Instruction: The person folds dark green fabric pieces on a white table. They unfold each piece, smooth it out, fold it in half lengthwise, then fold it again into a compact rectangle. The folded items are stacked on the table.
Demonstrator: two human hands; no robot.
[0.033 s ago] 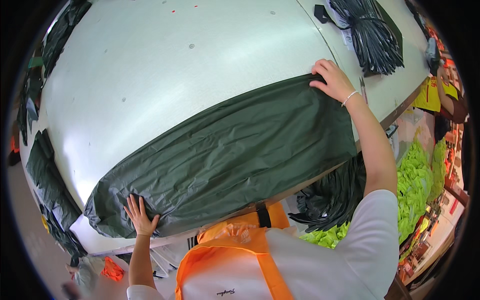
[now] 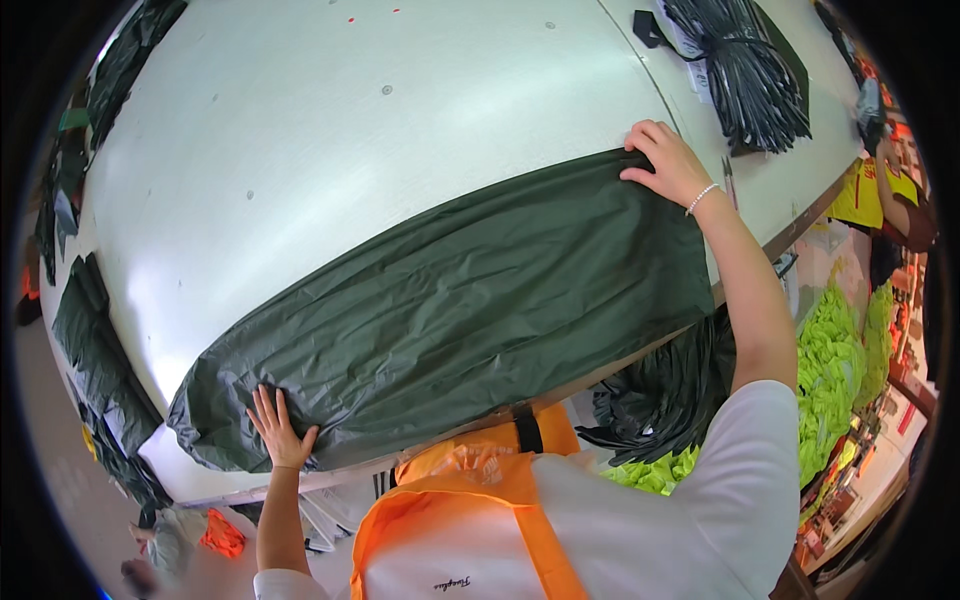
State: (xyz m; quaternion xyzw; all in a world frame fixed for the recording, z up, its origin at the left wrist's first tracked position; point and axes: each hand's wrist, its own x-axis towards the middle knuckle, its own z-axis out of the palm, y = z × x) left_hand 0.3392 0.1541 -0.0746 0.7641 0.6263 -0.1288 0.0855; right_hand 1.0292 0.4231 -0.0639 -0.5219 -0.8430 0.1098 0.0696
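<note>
I can count one left hand [image 2: 283,435], one right hand [image 2: 668,165], one dark green sheet [image 2: 450,280], one tied black bundle [image 2: 750,90], one bracelet [image 2: 702,198], one orange apron [image 2: 450,520], two red dots [image 2: 351,19].

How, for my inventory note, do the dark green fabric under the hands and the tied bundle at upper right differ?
The fabric is spread out; the bundle is gathered and tied. The fabric is dark green; the bundle looks nearly black. The left hand and right hand touch the fabric; neither touches the bundle. Fabric and bundle share a slight sheen.
</note>
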